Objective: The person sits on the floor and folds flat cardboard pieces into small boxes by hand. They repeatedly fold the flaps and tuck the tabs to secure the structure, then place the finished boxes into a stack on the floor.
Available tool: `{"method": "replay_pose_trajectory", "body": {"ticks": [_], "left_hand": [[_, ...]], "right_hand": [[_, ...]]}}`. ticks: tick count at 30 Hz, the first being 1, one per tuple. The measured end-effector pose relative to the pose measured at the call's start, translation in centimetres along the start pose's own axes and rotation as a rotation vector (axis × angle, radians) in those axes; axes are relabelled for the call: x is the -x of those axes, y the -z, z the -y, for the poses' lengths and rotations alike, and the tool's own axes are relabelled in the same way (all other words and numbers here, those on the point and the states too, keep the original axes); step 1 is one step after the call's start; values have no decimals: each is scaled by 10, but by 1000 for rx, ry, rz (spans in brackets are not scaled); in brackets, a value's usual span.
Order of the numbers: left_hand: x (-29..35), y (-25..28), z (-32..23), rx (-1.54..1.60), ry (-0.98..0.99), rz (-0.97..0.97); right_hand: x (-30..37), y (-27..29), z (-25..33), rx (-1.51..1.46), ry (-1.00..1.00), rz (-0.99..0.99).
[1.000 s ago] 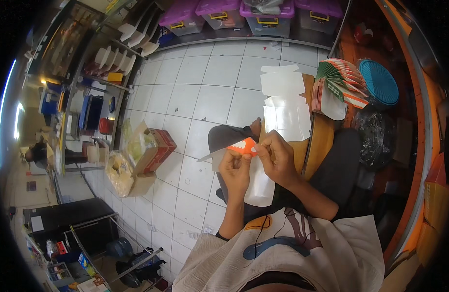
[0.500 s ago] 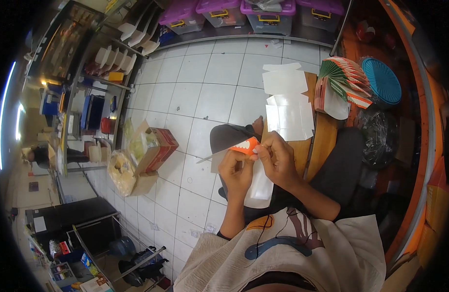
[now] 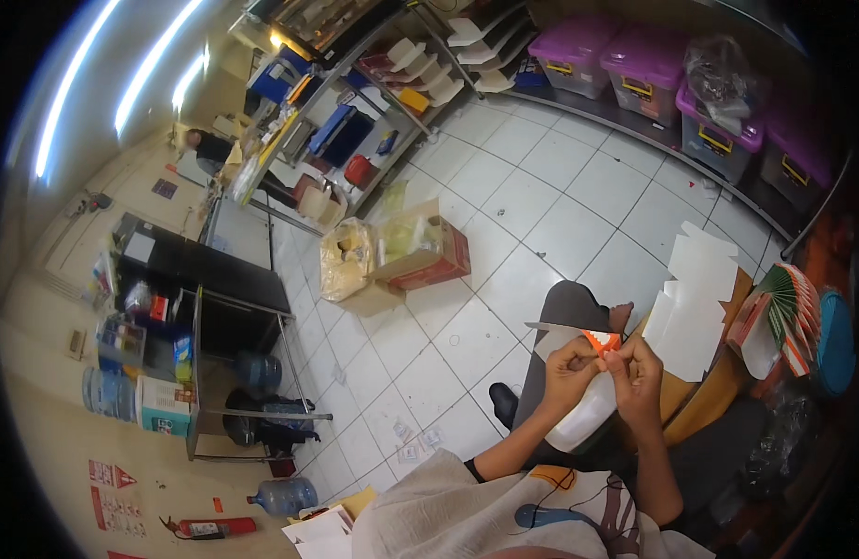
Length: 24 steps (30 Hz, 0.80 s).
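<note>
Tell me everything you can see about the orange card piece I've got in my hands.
The orange card piece is bright orange with white patches, and looks like thin, bent card or paper. A pale flap, apparently part of it, juts out to the left. It is held above your lap, pinched by the fingertips of your left hand and your right hand, which meet at its lower edge. Fingers cover much of it, so its full shape can't be told.

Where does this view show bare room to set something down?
Mostly bare tiled floor lies between the red carton and the purple-lidded bins. The wooden bench beside the right hand is crowded: a white box blank lies on it, with fanned cards close by.
</note>
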<state>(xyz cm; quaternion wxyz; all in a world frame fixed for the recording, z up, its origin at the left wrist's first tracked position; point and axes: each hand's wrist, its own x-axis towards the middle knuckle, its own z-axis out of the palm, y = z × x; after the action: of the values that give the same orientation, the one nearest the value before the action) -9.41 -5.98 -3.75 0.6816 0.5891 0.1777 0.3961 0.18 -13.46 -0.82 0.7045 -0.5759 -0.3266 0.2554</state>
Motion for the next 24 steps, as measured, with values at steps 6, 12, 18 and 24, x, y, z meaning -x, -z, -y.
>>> {"method": "replay_pose_trajectory", "body": {"ticks": [6, 12, 18, 24], "left_hand": [[1, 11, -10, 100, 81, 94], [2, -2, -9, 61, -20, 80], [9, -13, -21, -159, 80, 143], [0, -3, -45, -298, 200, 528]], "right_hand": [[8, -5, 7, 126, 76, 27], [10, -7, 21, 58, 7, 31], [20, 2, -6, -90, -100, -200], [8, 15, 21, 2, -138, -189]]}}
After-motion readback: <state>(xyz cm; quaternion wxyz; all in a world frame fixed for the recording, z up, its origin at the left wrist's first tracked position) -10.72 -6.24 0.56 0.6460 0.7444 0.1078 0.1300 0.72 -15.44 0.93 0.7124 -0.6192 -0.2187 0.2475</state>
